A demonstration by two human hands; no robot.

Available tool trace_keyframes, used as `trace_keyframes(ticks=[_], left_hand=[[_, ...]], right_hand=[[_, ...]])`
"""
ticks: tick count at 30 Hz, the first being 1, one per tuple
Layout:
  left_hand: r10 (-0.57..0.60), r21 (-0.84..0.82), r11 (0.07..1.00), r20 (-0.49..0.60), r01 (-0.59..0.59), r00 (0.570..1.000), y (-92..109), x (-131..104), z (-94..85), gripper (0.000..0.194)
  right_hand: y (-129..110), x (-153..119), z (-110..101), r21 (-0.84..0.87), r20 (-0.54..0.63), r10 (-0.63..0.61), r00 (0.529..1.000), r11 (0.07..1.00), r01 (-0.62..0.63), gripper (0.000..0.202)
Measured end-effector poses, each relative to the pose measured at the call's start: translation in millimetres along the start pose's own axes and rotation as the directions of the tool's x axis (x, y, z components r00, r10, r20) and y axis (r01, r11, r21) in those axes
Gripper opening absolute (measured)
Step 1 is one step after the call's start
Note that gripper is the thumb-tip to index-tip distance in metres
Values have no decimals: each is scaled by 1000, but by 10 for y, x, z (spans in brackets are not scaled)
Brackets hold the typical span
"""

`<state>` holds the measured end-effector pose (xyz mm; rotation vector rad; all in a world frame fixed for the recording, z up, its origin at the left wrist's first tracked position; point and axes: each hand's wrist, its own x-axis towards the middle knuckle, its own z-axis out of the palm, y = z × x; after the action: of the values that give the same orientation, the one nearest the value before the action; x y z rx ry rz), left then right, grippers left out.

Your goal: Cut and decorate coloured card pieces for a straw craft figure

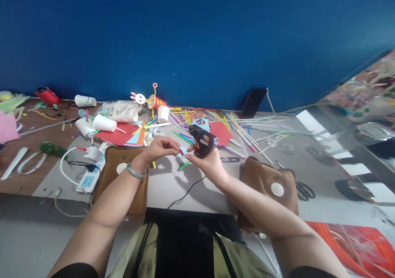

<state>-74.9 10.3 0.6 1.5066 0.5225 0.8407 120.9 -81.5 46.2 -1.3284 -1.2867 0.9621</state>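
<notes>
Pinches a small red piece (182,153) between thumb and fingers of the left hand (159,149), close to the centre of the frame. Wraps the right hand (210,166) around a black glue gun (202,141), just right of the small red piece, with thumb and forefinger reaching toward it; cannot tell whether touching. Shows a pale blue scrap (184,150) at the same spot, too small to tell whether held or lying behind. Wears a pale bangle (136,171) on the left wrist. Shows a dark cable (185,195) curving across the table, below the centre. Has a brown pad (135,193) left of centre, partly hidden by the left forearm, and a brown pouch (256,179) right of centre, behind the right forearm, with black scissors (305,190) just beside it. Has a white power strip (86,182) at the left, near the brown pad. Includes coloured sticks (239,134) scattered beyond the glue gun, a red sheet (222,133) among them, and a dark phone (253,103) tilted upright near the blue wall (197,43). Includes stacked paper cups (123,114) lying sideways in the left middle, just left of a standing white cup (163,114).
</notes>
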Motion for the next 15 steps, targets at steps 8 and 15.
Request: trace_keyframes(ticks=[8,15], left_hand=[[1,-82,997,30,1,1000,79,-6,11,16],[39,-265,963,-43,-49,998,98,-10,-24,16]], right_hand=[[-69,157,-231,-16,-296,-106,949,994,106,12],[-27,25,-295,-30,-229,-15,973,1000,9,20]])
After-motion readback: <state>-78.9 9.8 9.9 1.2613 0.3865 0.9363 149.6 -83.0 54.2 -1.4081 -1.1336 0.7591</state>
